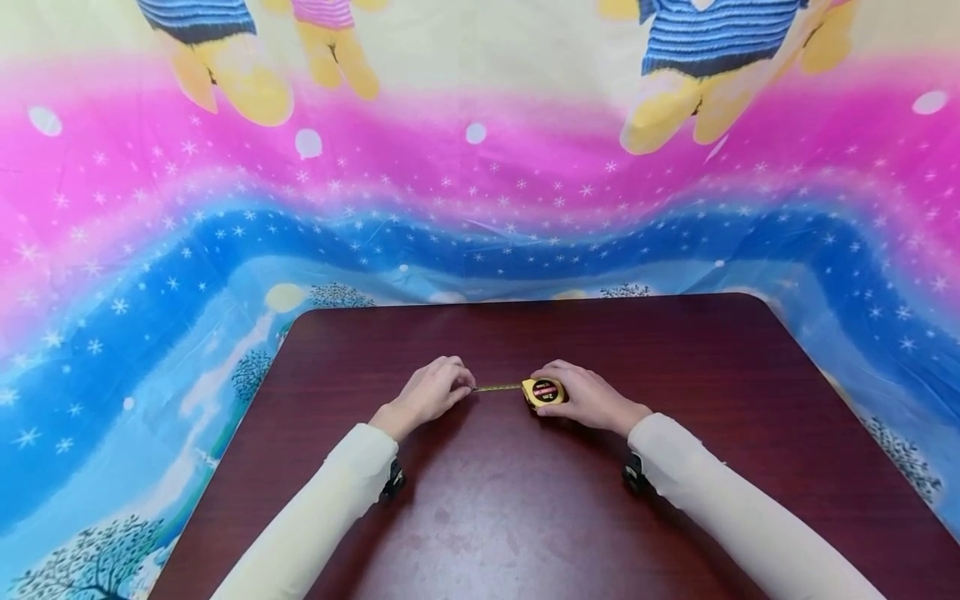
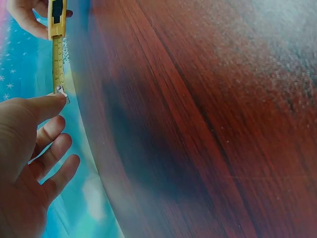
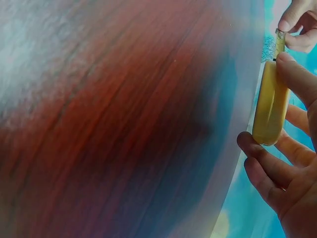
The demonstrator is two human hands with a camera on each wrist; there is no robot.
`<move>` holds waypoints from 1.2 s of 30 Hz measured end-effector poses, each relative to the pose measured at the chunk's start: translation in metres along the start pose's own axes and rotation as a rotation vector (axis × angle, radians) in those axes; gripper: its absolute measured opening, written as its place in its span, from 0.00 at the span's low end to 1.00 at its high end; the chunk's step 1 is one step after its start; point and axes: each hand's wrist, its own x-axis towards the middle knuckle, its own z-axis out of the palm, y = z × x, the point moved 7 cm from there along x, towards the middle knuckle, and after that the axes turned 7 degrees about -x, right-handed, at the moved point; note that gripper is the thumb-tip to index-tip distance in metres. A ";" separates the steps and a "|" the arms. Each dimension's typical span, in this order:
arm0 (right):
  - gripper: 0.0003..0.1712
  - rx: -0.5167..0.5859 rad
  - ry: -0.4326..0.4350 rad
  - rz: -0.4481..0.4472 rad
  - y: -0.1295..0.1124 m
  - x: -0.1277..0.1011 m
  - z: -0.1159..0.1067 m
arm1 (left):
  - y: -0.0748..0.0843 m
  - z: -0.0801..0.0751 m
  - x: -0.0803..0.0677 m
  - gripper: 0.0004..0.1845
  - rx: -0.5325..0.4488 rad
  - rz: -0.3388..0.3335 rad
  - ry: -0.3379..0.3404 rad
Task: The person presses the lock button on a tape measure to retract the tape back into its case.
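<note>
A yellow tape measure [image 1: 543, 392] with a dark label reading 2 m is held in my right hand [image 1: 588, 396]. Thumb and fingers grip its case [image 3: 271, 106] in the right wrist view. A short length of yellow blade [image 1: 498, 387] runs out of the case toward the left. My left hand [image 1: 429, 392] pinches the blade's end between thumb and forefinger. In the left wrist view the metal hook [image 2: 61, 91] shows at the thumb tip, while the other fingers [image 2: 62, 178] of that hand are spread loosely.
Both hands are over a dark reddish wooden table [image 1: 480, 500] with rounded far corners. Behind it hangs a colourful cloth [image 1: 480, 200] with bears, snowflakes and trees, which also runs down along both sides. Each wrist wears a small black device [image 1: 393, 479] below a pale sleeve [image 1: 315, 508].
</note>
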 end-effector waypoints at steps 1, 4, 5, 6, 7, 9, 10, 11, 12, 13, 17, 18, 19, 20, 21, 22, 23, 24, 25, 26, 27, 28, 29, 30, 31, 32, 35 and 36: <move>0.34 -0.001 -0.002 -0.003 -0.001 0.000 0.000 | 0.000 0.000 0.000 0.05 0.000 0.000 -0.004; 0.34 0.004 -0.013 -0.002 -0.003 0.001 0.000 | 0.001 0.000 0.001 0.05 -0.002 -0.005 -0.010; 0.34 0.002 -0.015 -0.002 -0.004 0.001 0.000 | 0.001 0.000 0.001 0.05 -0.004 -0.007 -0.011; 0.34 0.001 -0.016 0.001 -0.004 0.002 0.000 | 0.001 0.000 0.001 0.05 -0.005 -0.008 -0.010; 0.34 0.004 -0.018 0.005 -0.004 0.002 0.001 | 0.001 0.001 0.001 0.05 -0.008 -0.008 -0.010; 0.33 0.006 -0.017 0.008 -0.004 0.003 0.002 | 0.001 0.002 0.002 0.05 -0.008 -0.008 -0.011; 0.33 0.008 -0.015 0.007 -0.005 0.003 0.003 | 0.001 0.003 0.002 0.05 -0.008 -0.007 -0.010; 0.34 0.009 -0.014 0.007 -0.005 0.003 0.004 | 0.001 0.004 0.003 0.05 -0.009 -0.005 -0.009; 0.34 0.011 -0.014 0.008 -0.005 0.003 0.004 | 0.001 0.005 0.003 0.04 -0.009 -0.003 -0.008; 0.34 0.012 -0.015 0.008 -0.005 0.004 0.005 | 0.002 0.005 0.004 0.04 -0.009 -0.002 -0.007; 0.35 0.021 -0.017 0.002 -0.005 0.006 0.005 | 0.004 0.005 0.006 0.04 -0.012 0.009 0.003; 0.35 0.022 -0.017 -0.001 -0.005 0.006 0.004 | 0.004 0.005 0.007 0.04 -0.012 0.009 0.004; 0.35 0.026 -0.016 -0.005 -0.006 0.007 0.004 | 0.005 0.004 0.008 0.04 -0.015 0.009 0.005; 0.35 0.029 -0.015 -0.007 -0.006 0.008 0.003 | 0.005 0.004 0.009 0.04 -0.020 0.011 0.007; 0.36 0.031 -0.014 -0.009 -0.007 0.009 0.002 | 0.005 0.004 0.009 0.04 -0.025 0.010 0.007; 0.36 0.031 -0.013 -0.011 -0.007 0.009 0.001 | 0.006 0.003 0.010 0.04 -0.028 0.010 0.009; 0.36 0.029 -0.012 -0.012 -0.008 0.009 0.000 | 0.006 0.003 0.011 0.04 -0.033 0.009 0.009; 0.36 0.028 -0.012 -0.012 -0.008 0.010 -0.001 | 0.007 0.003 0.012 0.05 -0.037 0.008 0.009; 0.36 0.027 -0.011 -0.013 -0.009 0.010 -0.001 | 0.007 0.003 0.012 0.04 -0.039 0.008 0.011; 0.35 0.024 -0.012 -0.013 -0.010 0.010 -0.001 | 0.007 0.003 0.013 0.04 -0.040 0.006 0.012; 0.35 0.019 -0.013 -0.014 -0.010 0.011 -0.001 | 0.006 0.004 0.013 0.04 -0.037 0.002 0.010; 0.35 0.016 -0.017 -0.014 -0.011 0.011 -0.001 | 0.006 0.005 0.013 0.04 -0.036 -0.001 0.007; 0.35 0.011 -0.020 -0.013 -0.012 0.012 0.000 | 0.005 0.006 0.013 0.04 -0.036 -0.004 0.003; 0.35 0.008 -0.025 -0.012 -0.012 0.012 0.001 | 0.005 0.007 0.013 0.04 -0.033 -0.007 -0.002; 0.35 0.003 -0.027 -0.014 -0.013 0.012 0.002 | 0.005 0.008 0.013 0.04 -0.034 -0.008 -0.005; 0.35 -0.001 -0.032 -0.012 -0.013 0.013 0.002 | 0.005 0.009 0.013 0.04 -0.035 -0.008 -0.008; 0.36 -0.008 -0.040 -0.011 -0.014 0.013 0.004 | 0.006 0.012 0.013 0.04 -0.040 -0.002 -0.012; 0.36 -0.009 -0.043 -0.011 -0.015 0.013 0.005 | 0.007 0.012 0.013 0.04 -0.040 0.001 -0.010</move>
